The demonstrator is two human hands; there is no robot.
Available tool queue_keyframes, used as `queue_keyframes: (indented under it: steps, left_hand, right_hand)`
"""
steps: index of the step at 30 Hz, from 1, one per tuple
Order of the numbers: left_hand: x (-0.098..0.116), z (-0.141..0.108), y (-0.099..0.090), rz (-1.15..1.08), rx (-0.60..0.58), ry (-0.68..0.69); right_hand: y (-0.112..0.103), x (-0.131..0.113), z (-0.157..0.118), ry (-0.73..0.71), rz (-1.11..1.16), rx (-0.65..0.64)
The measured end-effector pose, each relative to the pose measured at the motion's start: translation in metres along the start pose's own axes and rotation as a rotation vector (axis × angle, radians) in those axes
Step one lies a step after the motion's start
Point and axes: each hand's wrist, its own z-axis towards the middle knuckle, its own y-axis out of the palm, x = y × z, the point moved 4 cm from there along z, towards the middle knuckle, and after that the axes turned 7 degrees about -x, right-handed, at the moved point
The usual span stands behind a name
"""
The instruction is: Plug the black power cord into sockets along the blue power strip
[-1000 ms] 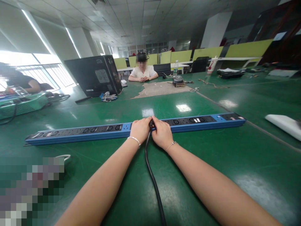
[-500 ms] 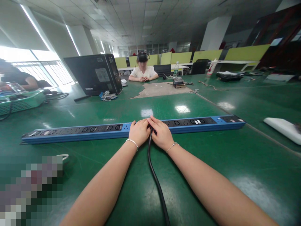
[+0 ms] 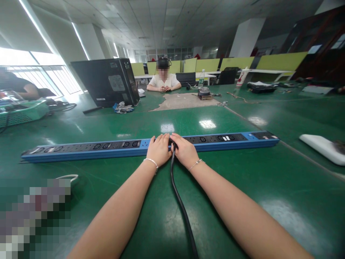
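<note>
A long blue power strip (image 3: pixel 88 154) with black sockets lies across the green table. At its middle, my left hand (image 3: pixel 160 149) rests on the strip, with fingers pressed together over its top. Close beside it, my right hand (image 3: pixel 183 150) is closed around the upper end of a black cable (image 3: pixel 180 201), whose plug is hidden under the fingers. The cable runs down between my forearms toward the near edge of the view.
A black computer case (image 3: pixel 107 82) stands at the back left, gloves (image 3: pixel 123 107) beside it. A green basket (image 3: pixel 29 111) is at far left. A white object (image 3: pixel 322 147) lies at right. Across the table sits a person (image 3: pixel 164 81); another person (image 3: pixel 20 86) is at left.
My left fingers have spread slightly farther over the strip, and my right hand has shifted a little at the cable end. The whole view has moved slightly.
</note>
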Motion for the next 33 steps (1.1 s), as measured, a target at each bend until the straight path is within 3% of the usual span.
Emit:
queue_keyframes:
  steps: [7, 13, 24, 26, 30, 33]
  left_hand:
    - [0.001, -0.002, 0.0, 0.004, 0.056, 0.016]
    - [0.002, -0.001, -0.002, -0.008, 0.045, 0.012]
    - [0.003, -0.001, 0.001, -0.006, 0.053, 0.012]
    - [0.003, 0.0, 0.001, -0.02, 0.059, 0.018]
    - [0.002, 0.0, 0.001, -0.032, 0.048, 0.015]
    - [0.001, 0.001, 0.001, -0.029, 0.032, 0.017]
  right_hand:
    - [0.0, 0.001, -0.002, -0.015, 0.004, 0.022]
    - [0.007, 0.008, 0.001, 0.035, 0.006, 0.002]
    - [0.006, 0.012, -0.002, -0.004, 0.003, 0.062]
    - [0.0, 0.01, 0.001, 0.0, 0.035, 0.112]
    - [-0.034, 0.01, 0.008, 0.069, 0.109, 0.379]
    - [-0.061, 0.026, 0.005, 0.13, 0.12, 0.475]
